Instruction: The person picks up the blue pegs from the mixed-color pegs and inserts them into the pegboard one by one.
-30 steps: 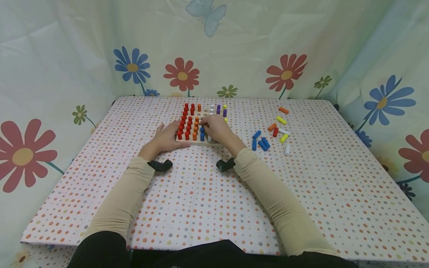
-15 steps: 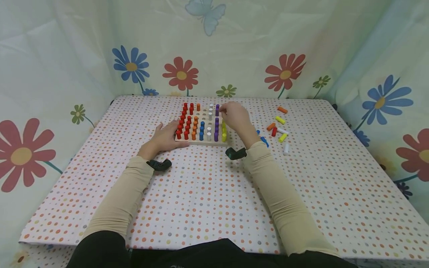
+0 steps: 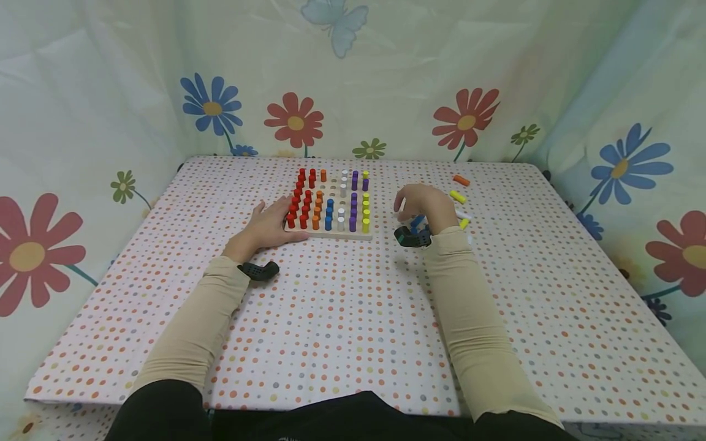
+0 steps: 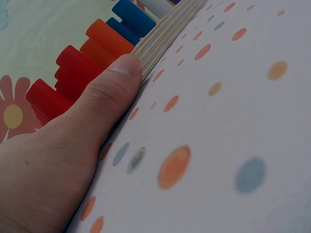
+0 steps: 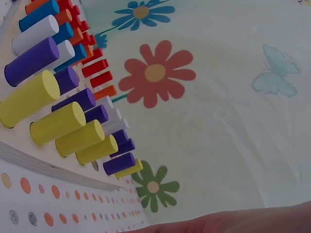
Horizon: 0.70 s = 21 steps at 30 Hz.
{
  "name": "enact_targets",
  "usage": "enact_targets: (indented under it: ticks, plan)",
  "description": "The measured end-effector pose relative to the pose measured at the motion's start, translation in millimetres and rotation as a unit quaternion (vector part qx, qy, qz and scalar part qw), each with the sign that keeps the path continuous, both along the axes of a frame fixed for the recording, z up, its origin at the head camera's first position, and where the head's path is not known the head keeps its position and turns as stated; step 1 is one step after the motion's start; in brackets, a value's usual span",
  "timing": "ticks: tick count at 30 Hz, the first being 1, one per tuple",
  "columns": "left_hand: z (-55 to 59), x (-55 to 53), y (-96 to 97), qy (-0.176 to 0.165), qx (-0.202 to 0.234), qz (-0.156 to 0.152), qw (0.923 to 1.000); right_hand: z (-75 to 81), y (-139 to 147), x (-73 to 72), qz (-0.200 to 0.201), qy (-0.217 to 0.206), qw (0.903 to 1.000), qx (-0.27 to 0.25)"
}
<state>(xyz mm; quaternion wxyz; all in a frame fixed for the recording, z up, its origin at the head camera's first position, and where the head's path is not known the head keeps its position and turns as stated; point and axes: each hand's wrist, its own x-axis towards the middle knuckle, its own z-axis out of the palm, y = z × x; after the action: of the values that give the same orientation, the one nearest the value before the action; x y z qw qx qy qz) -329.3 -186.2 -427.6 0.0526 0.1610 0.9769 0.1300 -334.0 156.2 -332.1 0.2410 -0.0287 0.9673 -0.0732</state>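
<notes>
A wooden pegboard (image 3: 344, 235) on the table carries rows of red pegs (image 3: 295, 208), orange, blue, white, purple (image 3: 353, 205) and yellow pegs (image 3: 366, 214). My left hand (image 3: 266, 225) rests against its front left corner, fingers extended; in the left wrist view the straight thumb (image 4: 112, 87) lies along the front edge. To the right of the board, my right hand (image 3: 425, 201) hovers with fingers loosely bent downward, near loose blue pegs (image 3: 419, 222) that it partly covers. I see nothing held in it. Only a strip of the hand (image 5: 243, 222) shows in the right wrist view.
Beyond my right hand lie a loose orange peg (image 3: 461, 180), a yellow peg (image 3: 458, 196) and other loose pegs, some hidden by the hand and wrist. A dotted cloth (image 3: 320, 318) covers the table. Flowered curtains (image 3: 397, 73) hang behind it and at both sides.
My right hand moves from the middle of the board to its back right pegs, then off to the right, over the loose blue pegs. My left hand stays at the corner.
</notes>
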Motion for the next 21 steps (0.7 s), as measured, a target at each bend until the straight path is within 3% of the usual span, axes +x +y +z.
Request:
enact_targets:
  ticks: [6, 21]
  plan:
    - [1.5, 1.4, 0.7, -0.005, 0.002, 0.004, 1.0000, -3.3, 4, 0.9, 0.008, -0.033, 0.9994, 0.008]
    - [-1.5, -0.9, -1.1, -0.002, 0.004, -0.003, 1.0000, -9.0, 10, 1.3, -0.014, -0.034, 0.9991, 0.020]
